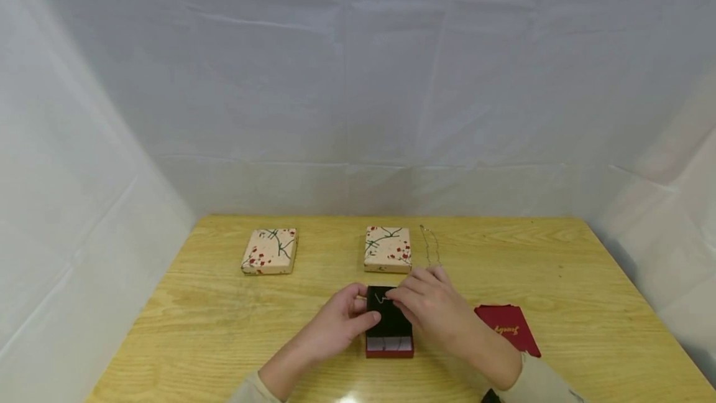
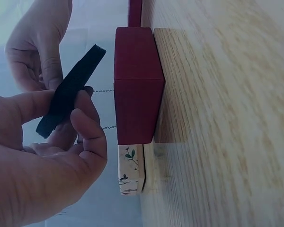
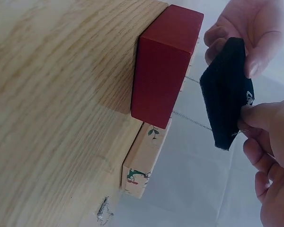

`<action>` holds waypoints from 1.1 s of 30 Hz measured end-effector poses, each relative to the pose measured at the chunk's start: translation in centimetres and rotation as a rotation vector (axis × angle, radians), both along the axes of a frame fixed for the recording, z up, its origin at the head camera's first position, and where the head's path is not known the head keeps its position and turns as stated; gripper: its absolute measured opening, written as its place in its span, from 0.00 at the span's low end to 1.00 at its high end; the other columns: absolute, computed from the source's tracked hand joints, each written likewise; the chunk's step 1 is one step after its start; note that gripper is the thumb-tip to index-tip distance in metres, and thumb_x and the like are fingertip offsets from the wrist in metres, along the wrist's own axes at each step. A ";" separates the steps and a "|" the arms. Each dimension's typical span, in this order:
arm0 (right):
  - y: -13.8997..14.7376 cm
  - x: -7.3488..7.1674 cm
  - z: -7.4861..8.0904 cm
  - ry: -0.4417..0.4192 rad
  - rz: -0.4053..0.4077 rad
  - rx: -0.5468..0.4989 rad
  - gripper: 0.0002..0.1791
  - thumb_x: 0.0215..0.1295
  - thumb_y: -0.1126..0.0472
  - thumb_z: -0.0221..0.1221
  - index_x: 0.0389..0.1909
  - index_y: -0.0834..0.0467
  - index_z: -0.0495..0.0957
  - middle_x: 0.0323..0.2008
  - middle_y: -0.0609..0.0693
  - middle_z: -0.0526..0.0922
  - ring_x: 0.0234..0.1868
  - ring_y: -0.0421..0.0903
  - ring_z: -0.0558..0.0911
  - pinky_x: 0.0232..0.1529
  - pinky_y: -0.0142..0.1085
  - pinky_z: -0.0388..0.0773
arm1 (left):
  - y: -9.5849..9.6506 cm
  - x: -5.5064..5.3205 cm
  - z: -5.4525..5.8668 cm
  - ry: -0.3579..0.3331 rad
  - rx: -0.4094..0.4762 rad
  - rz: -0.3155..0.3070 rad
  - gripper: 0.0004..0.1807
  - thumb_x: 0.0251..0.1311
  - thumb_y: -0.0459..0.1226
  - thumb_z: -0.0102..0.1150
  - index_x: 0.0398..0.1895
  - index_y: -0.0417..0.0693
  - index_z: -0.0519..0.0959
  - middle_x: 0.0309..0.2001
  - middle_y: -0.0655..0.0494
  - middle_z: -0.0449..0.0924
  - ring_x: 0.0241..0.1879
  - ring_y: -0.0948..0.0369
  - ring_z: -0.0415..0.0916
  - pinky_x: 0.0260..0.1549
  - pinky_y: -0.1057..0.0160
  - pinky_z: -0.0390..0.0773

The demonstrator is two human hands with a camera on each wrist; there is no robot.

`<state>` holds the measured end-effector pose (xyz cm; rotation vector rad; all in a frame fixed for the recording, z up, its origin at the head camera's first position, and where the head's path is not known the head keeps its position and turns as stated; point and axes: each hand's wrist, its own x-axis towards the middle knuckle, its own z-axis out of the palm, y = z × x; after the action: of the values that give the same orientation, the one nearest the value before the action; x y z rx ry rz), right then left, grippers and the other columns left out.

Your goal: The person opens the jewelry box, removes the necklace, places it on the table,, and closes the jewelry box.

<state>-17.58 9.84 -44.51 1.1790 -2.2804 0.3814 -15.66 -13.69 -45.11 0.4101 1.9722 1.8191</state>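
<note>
Above a red jewelry box, a black jewelry-box pad is held tilted up in the air. My left hand grips the pad by its left side, thumb on its face. At the pad's far end, my right hand pinches a thin silver necklace against the pad's surface. In the right wrist view, a bunched bit of the chain shows beside the right thumb. Two strands of it run from the pad toward the box in the left wrist view. The right fingertips are partly hidden.
Two cream boxes with floral print stand farther back, one at left and one in the middle. Another thin chain lies right of the middle box. A dark red pouch with gold lettering lies at right. White sheeting surrounds the table.
</note>
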 end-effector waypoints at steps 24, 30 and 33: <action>-1.0 -1.4 1.9 -0.062 0.021 -0.097 0.08 0.62 0.60 0.77 0.38 0.49 0.86 0.38 0.40 0.83 0.42 0.43 0.77 0.42 0.40 0.66 | 0.0 0.0 -0.2 0.026 -0.121 -0.049 0.17 0.78 0.35 0.58 0.63 0.38 0.73 0.49 0.47 0.88 0.36 0.53 0.84 0.21 0.65 0.73; -1.6 -2.0 2.2 -0.102 -0.009 -0.083 0.09 0.61 0.60 0.77 0.37 0.49 0.87 0.38 0.41 0.84 0.42 0.43 0.77 0.41 0.41 0.66 | 0.0 0.2 -0.1 0.066 -0.142 -0.062 0.16 0.78 0.35 0.58 0.63 0.38 0.74 0.51 0.48 0.88 0.45 0.56 0.87 0.38 0.58 0.83; -1.8 -2.2 2.3 -0.140 -0.028 -0.077 0.07 0.63 0.59 0.76 0.37 0.49 0.87 0.37 0.41 0.83 0.41 0.44 0.77 0.42 0.41 0.66 | 0.0 0.2 -0.1 0.077 -0.145 -0.065 0.16 0.78 0.35 0.58 0.63 0.39 0.75 0.51 0.49 0.88 0.46 0.55 0.87 0.43 0.57 0.84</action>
<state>-19.80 8.08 -42.16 1.1126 -2.3758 0.5514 -15.46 -13.73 -45.20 0.4983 2.1013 1.6305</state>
